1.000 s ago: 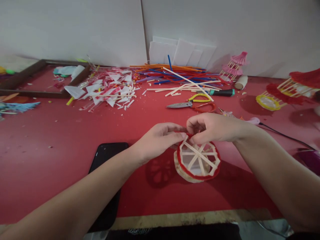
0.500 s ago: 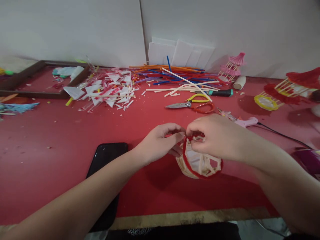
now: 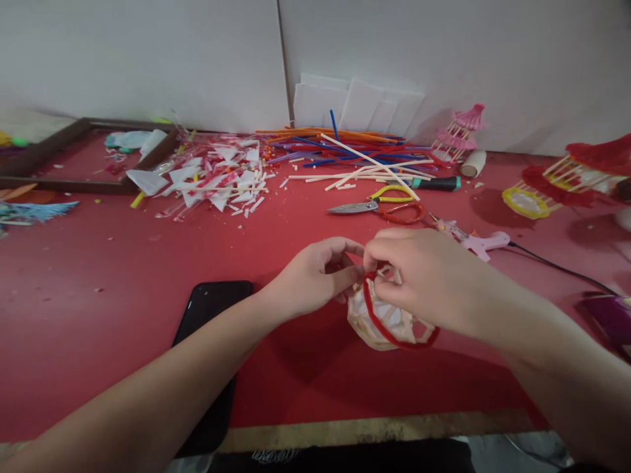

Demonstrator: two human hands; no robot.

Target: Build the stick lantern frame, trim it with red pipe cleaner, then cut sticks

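Note:
A small round frame of pale sticks (image 3: 367, 332) stands tilted on the red table, its open side facing me. A fuzzy red pipe cleaner (image 3: 382, 330) runs along its rim. At the upper left of the rim, my left hand (image 3: 320, 276) grips the frame's edge between thumb and curled fingers. Close beside it, my right hand (image 3: 419, 272) pinches the pipe cleaner at the top of the rim. The fingertips of both hands nearly meet there, and my right hand hides the rim's upper right part.
Scissors (image 3: 352, 207) lie beyond my hands, with a pink glue gun (image 3: 486, 244) and its cord to the right. A black phone (image 3: 211, 309) rests under my left forearm. Pipe cleaners (image 3: 340, 154), sticks and paper scraps (image 3: 221, 177) are heaped at the back; stick pagodas stand right.
Both hands stay at the rim. The frame has tipped slightly, and the pipe cleaner's lower loop now sits a little off the stick edge. My right hand has shifted slightly downward.

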